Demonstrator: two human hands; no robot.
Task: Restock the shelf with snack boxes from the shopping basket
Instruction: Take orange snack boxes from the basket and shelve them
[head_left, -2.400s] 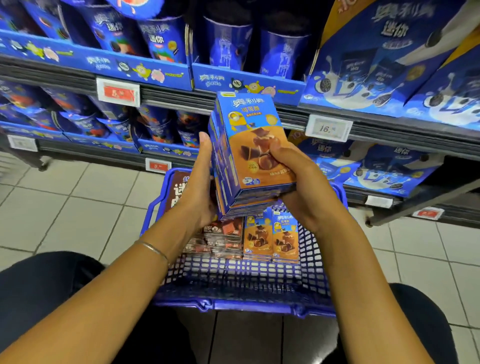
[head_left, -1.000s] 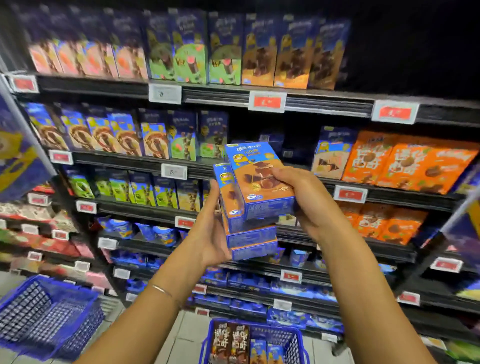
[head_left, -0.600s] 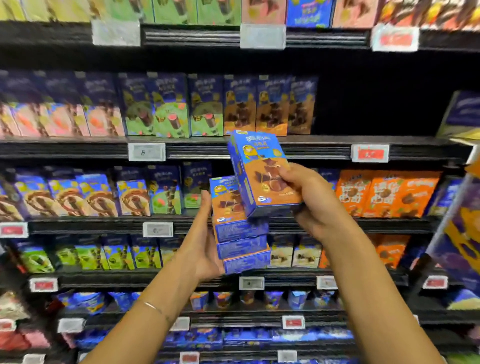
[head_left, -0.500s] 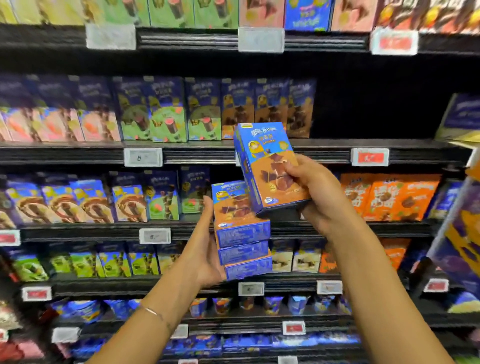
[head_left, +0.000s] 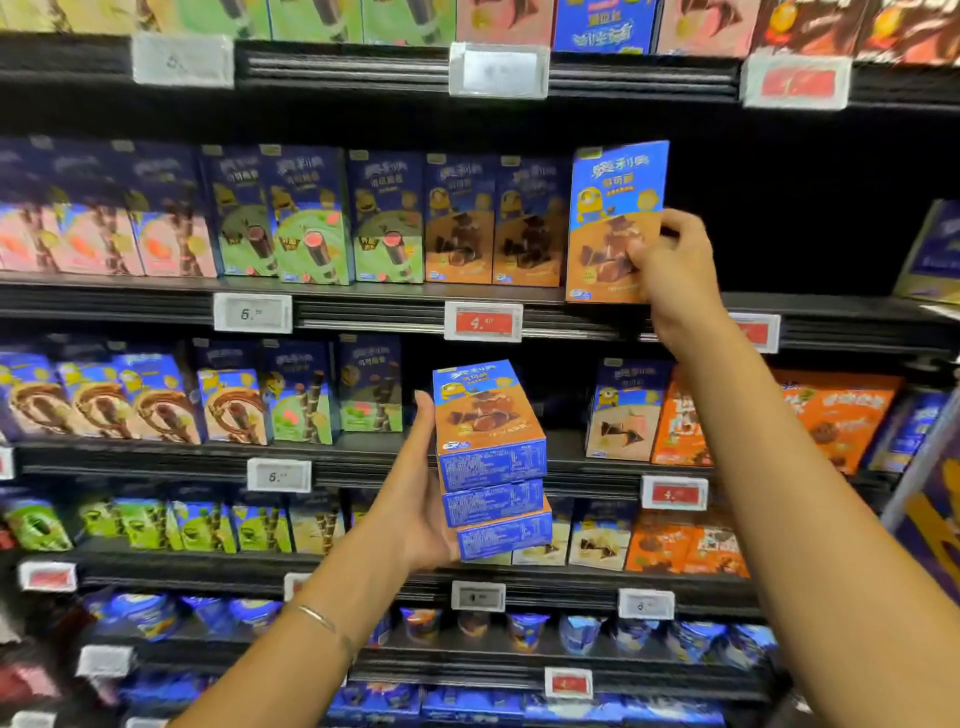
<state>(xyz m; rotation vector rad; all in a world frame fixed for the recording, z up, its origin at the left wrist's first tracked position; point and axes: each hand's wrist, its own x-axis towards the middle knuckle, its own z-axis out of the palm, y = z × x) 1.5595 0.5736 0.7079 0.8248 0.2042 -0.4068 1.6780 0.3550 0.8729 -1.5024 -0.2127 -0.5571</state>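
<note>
On black metal shelf (head_left: 395, 306) edge, upright blue-and-orange cardboard snack box (head_left: 613, 208) pinched by right hand (head_left: 670, 270); three-box stack (head_left: 491, 467) clasped in left hand (head_left: 421, 499). Likely light, stiff, dentable: grip narrow sides.

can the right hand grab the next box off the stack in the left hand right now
Not just yet, it seems: the right hand is pinching a box at the shelf edge. Once it lets go, the stack in the left hand sits below with nothing between.
</note>
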